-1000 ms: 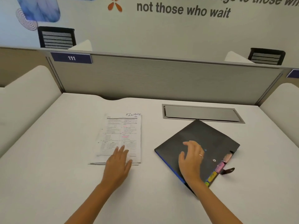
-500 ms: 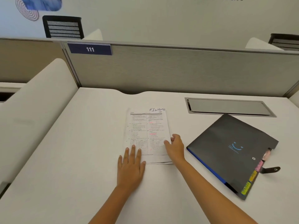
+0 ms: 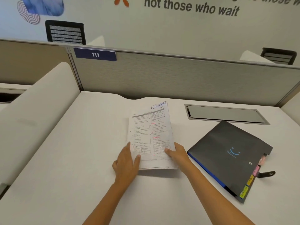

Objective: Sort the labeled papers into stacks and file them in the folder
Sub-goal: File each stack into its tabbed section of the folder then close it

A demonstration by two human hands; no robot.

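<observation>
White papers (image 3: 150, 137) with pink marks, black folder (image 3: 230, 153) with blue smiley, yellow and pink tabs (image 3: 252, 179), white desk (image 3: 65, 159)

Definitely an open-plan office. The white surface (image 3: 68, 159) backed onto a grey cubicle divider (image 3: 178, 78) with a "111" seat number plate (image 3: 95, 54), a cable hatch (image 3: 225, 114) sat near its far edge, and mesh office chairs (image 3: 65, 32) stood under a motivational wall slogan (image 3: 191, 6).

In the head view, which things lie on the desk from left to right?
Left hand → paper stack marked FINANCE → right hand → black folder with coloured tabs → its strap.
</observation>
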